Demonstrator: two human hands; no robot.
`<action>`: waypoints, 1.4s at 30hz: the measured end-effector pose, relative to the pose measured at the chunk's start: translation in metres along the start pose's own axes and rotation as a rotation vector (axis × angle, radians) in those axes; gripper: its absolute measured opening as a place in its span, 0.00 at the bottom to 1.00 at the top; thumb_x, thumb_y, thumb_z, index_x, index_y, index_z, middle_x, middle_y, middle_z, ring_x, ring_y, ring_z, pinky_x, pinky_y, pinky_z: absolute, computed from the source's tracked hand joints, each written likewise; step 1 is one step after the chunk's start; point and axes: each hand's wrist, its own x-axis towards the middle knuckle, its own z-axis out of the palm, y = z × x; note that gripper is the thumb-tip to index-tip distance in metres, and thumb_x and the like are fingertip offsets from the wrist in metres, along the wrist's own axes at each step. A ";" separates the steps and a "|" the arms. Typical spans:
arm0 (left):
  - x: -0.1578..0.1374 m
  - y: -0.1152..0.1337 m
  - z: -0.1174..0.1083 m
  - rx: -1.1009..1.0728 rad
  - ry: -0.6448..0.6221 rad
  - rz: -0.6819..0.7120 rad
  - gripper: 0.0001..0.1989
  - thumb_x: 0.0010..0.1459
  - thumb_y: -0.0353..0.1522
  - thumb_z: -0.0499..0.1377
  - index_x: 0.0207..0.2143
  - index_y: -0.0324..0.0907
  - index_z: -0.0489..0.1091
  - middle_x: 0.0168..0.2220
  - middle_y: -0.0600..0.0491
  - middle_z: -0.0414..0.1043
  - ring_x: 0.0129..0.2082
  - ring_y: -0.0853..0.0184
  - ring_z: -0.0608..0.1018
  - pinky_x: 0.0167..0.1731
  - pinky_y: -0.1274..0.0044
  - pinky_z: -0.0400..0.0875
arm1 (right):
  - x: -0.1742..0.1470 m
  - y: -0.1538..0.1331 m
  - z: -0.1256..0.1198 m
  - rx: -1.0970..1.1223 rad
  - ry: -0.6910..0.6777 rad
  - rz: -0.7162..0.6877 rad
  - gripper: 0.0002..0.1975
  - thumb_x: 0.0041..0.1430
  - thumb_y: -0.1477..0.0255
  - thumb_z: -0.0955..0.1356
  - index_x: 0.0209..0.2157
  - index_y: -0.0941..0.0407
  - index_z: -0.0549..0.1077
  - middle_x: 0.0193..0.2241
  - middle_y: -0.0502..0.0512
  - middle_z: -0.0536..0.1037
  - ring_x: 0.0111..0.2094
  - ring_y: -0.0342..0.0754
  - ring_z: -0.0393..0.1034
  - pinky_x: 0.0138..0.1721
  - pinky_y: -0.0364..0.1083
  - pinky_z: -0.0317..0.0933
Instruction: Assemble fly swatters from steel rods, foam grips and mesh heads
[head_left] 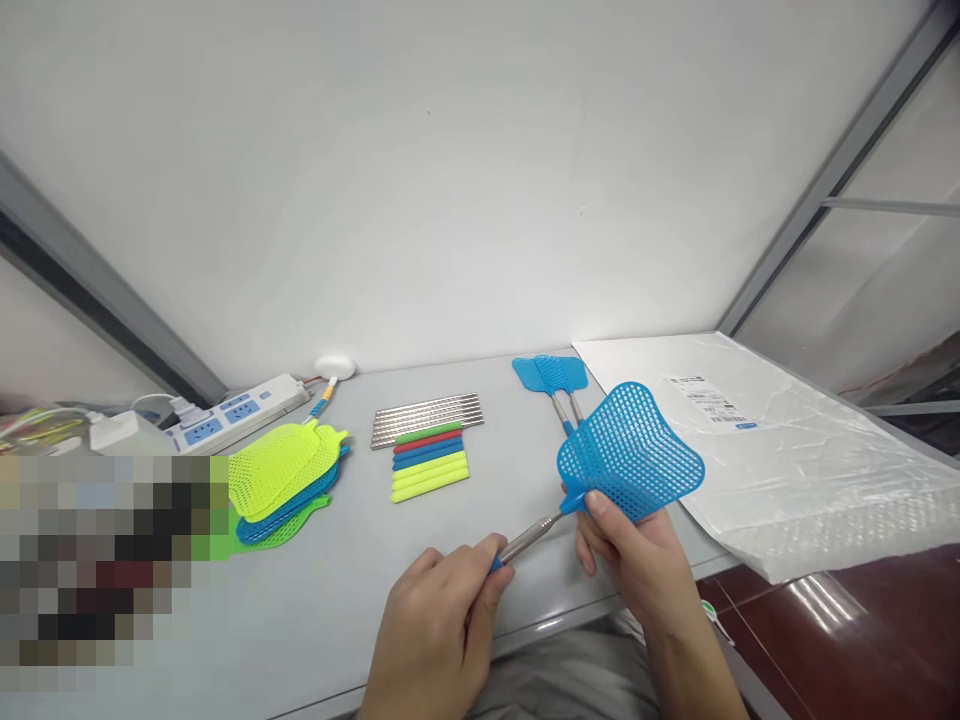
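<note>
A blue fly swatter (637, 450) with a telescopic metal shaft is held in front of me, its perforated head up and to the right. My left hand (442, 620) is closed around its handle, of which only a little blue shows. Pinching the lower edge of the head near the neck is my right hand (630, 555), thumb on top. Behind it lie blue fly swatters (551, 373) with metal shafts. Metal rods (427, 420) lie side by side mid-table, with green, red, blue and yellow handles (430, 462) in front of them.
At the left, yellow, blue and green swatter heads (285, 470) are stacked beside a white power strip (240, 410) with plugs. A white bubble mailer (750, 430) overhangs the table's right edge. A white wall (450, 180) stands behind. The lower left is pixelated.
</note>
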 end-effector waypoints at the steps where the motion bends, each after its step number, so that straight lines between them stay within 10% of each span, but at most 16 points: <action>1: -0.001 0.000 -0.001 0.002 0.006 0.008 0.10 0.67 0.32 0.50 0.46 0.43 0.69 0.29 0.54 0.77 0.22 0.67 0.74 0.26 0.74 0.66 | -0.001 0.001 0.001 0.006 0.007 -0.004 0.14 0.60 0.66 0.70 0.25 0.55 0.65 0.16 0.39 0.53 0.17 0.37 0.45 0.18 0.40 0.57; 27: -0.006 -0.007 -0.015 0.111 0.006 0.040 0.09 0.68 0.36 0.51 0.43 0.45 0.69 0.30 0.56 0.78 0.23 0.67 0.74 0.24 0.75 0.66 | -0.011 0.011 0.016 -0.100 0.021 0.036 0.10 0.58 0.64 0.72 0.36 0.57 0.76 0.18 0.45 0.68 0.20 0.40 0.61 0.26 0.44 0.60; 38: -0.019 -0.051 -0.071 0.147 0.074 0.109 0.11 0.60 0.40 0.59 0.45 0.50 0.75 0.31 0.55 0.77 0.30 0.65 0.77 0.30 0.77 0.68 | 0.012 -0.032 -0.010 0.221 0.468 -0.224 0.09 0.58 0.65 0.73 0.33 0.56 0.75 0.22 0.42 0.61 0.18 0.35 0.58 0.22 0.39 0.62; 42: -0.020 -0.035 -0.067 -0.012 0.272 -0.138 0.10 0.58 0.39 0.60 0.40 0.49 0.77 0.35 0.53 0.77 0.33 0.65 0.77 0.33 0.79 0.69 | 0.006 -0.034 -0.006 0.264 0.317 -0.153 0.09 0.60 0.64 0.71 0.35 0.54 0.73 0.20 0.41 0.61 0.15 0.34 0.57 0.20 0.39 0.60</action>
